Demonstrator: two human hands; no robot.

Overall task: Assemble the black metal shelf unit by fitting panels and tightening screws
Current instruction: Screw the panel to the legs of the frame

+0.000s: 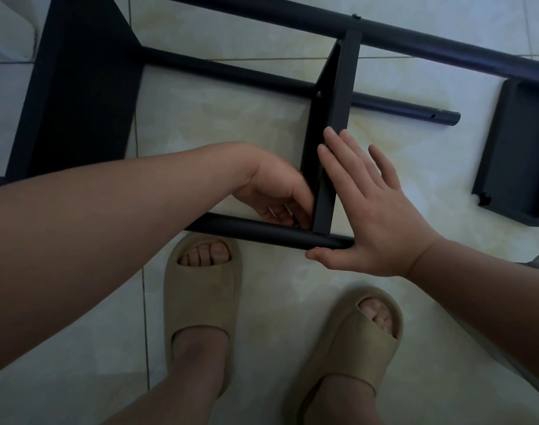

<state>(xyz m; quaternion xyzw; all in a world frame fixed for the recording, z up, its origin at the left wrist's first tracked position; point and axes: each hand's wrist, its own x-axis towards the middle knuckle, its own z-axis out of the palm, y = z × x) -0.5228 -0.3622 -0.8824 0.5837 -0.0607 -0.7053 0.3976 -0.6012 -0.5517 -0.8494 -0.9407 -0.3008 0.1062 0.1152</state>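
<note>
The frame [415, 35] lies on its side on the tile floor [216, 124]. My right hand [369, 216] presses flat, fingers straight, against the middle panel [332, 118], thumb under the near tube [246, 230]. My left hand [274, 191] curls at their joint, pinching what looks like a screw [296, 224]. Two panels are fitted; a loose panel [519, 148] lies at right, so much remains.

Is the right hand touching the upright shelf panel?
Touching. The head view shows the right hand pressed flat against the shelf panel, fingers straight.
</note>
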